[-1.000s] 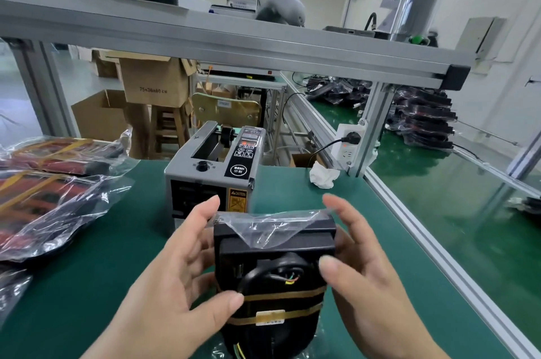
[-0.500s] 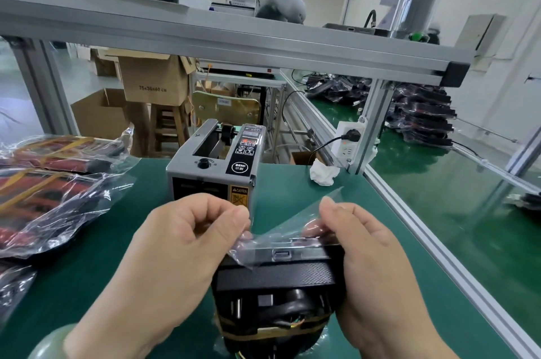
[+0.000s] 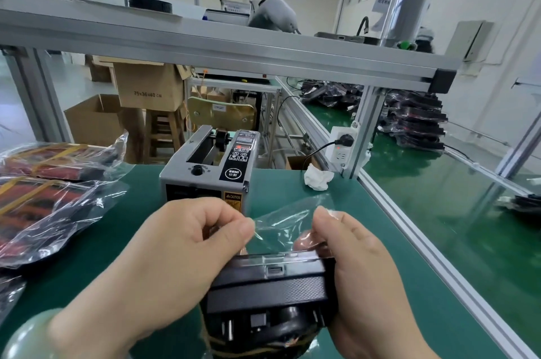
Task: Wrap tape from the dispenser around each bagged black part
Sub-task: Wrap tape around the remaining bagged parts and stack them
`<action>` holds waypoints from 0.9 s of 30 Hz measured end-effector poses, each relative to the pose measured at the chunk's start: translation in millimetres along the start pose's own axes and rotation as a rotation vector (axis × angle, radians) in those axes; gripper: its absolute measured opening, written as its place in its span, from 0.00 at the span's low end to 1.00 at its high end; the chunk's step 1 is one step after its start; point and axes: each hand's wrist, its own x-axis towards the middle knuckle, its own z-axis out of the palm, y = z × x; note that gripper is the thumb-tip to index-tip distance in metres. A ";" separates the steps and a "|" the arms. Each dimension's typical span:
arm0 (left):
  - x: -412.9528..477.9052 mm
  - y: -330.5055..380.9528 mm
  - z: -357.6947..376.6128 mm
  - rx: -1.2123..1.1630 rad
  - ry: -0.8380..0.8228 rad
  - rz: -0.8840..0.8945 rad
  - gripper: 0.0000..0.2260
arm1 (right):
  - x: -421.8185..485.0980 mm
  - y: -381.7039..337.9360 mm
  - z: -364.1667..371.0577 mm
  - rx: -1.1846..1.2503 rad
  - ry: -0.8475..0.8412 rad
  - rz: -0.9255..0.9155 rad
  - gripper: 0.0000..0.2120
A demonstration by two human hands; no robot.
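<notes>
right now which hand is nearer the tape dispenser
Left. The left hand is directly in front of the tape dispenser, pinching the bag; the right hand is off to its right.

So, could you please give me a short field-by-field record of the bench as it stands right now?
Left hand: pinches the left end of the clear bag flap
Right hand: pinches the flap's right end and holds the side of the black part
Black part: held between both hands, in front of the tape dispenser
Tape dispenser: upright on the green bench, behind the hands
Bench, left side: piled bagged parts
Right of dispenser: crumpled white tissue
</notes>
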 end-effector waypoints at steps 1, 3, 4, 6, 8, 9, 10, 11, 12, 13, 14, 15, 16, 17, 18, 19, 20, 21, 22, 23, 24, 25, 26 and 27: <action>1.6 -2.9 2.0 -0.066 -0.011 -0.024 0.05 | -0.1 2.5 -1.4 -0.003 -0.018 -0.019 0.11; 2.5 -7.6 7.6 -0.204 0.019 -0.001 0.03 | 1.1 5.7 -1.5 0.023 -0.018 -0.083 0.06; 2.0 -9.4 8.9 -0.230 0.057 0.044 0.04 | 2.7 7.5 -2.9 0.016 -0.014 -0.140 0.10; 1.4 -11.8 6.2 -0.172 0.094 0.170 0.06 | 4.2 7.5 -3.2 -0.031 -0.017 -0.236 0.14; -0.9 -13.3 -1.9 -0.044 0.006 0.283 0.14 | 6.5 8.2 -6.2 -0.077 -0.052 -0.255 0.16; -2.2 -14.4 -5.3 -0.004 -0.074 0.285 0.19 | 7.8 7.9 -7.4 -0.088 -0.060 -0.246 0.16; -3.8 -15.8 -7.9 0.015 -0.148 0.261 0.25 | 8.4 8.2 -9.5 -0.104 -0.073 -0.246 0.13; -5.0 -18.0 -9.9 0.019 -0.198 0.235 0.30 | 8.3 9.4 -13.3 -0.150 -0.104 -0.271 0.08; -5.9 -21.0 -10.5 0.019 -0.213 0.228 0.32 | 6.5 9.2 -16.9 -0.236 -0.139 -0.315 0.05; -6.2 -24.3 -10.5 0.021 -0.189 0.236 0.32 | 4.3 9.5 -20.3 -0.323 -0.209 -0.358 0.11; -5.9 -27.0 -10.6 0.028 -0.147 0.257 0.31 | 3.0 12.2 -25.3 -0.388 -0.316 -0.379 0.17; -5.1 -28.9 -10.5 0.030 -0.113 0.275 0.28 | 2.3 14.2 -27.7 -0.434 -0.407 -0.377 0.24; -4.4 -30.6 -11.0 0.022 -0.092 0.285 0.26 | 2.8 16.4 -30.0 -0.488 -0.467 -0.383 0.31; -4.0 -32.3 -11.4 0.009 -0.079 0.290 0.25 | 5.0 18.2 -32.4 -0.544 -0.490 -0.413 0.36; -3.6 -34.6 -11.5 -0.003 -0.068 0.297 0.24 | 8.6 20.0 -34.1 -0.595 -0.478 -0.454 0.37; -3.2 -36.7 -11.4 -0.010 -0.058 0.300 0.24 | 11.9 20.8 -33.9 -0.601 -0.462 -0.482 0.37; -2.9 -38.4 -11.5 -0.024 -0.051 0.294 0.24 | 14.6 21.0 -32.5 -0.580 -0.454 -0.487 0.37; -2.3 -40.3 -11.4 -0.048 -0.048 0.279 0.25 | 16.5 22.2 -31.8 -0.555 -0.460 -0.480 0.37; -1.1 -42.8 -11.2 -0.076 -0.047 0.263 0.25 | 18.5 23.8 -31.3 -0.545 -0.469 -0.473 0.37; -0.3 -46.1 -10.9 -0.101 -0.046 0.250 0.26 | 19.5 26.4 -30.4 -0.545 -0.473 -0.462 0.38; 0.2 -50.0 -10.4 -0.126 -0.043 0.238 0.26 | 20.0 29.2 -29.9 -0.533 -0.471 -0.446 0.38; 0.5 -53.8 -10.0 -0.164 -0.045 0.222 0.26 | 20.5 31.5 -29.0 -0.509 -0.462 -0.428 0.37; 0.7 -57.2 -10.3 -0.214 -0.054 0.205 0.26 | 21.0 33.2 -27.1 -0.485 -0.453 -0.416 0.36; 0.8 -60.4 -10.7 -0.261 -0.062 0.192 0.26 | 21.1 34.7 -24.5 -0.457 -0.442 -0.422 0.35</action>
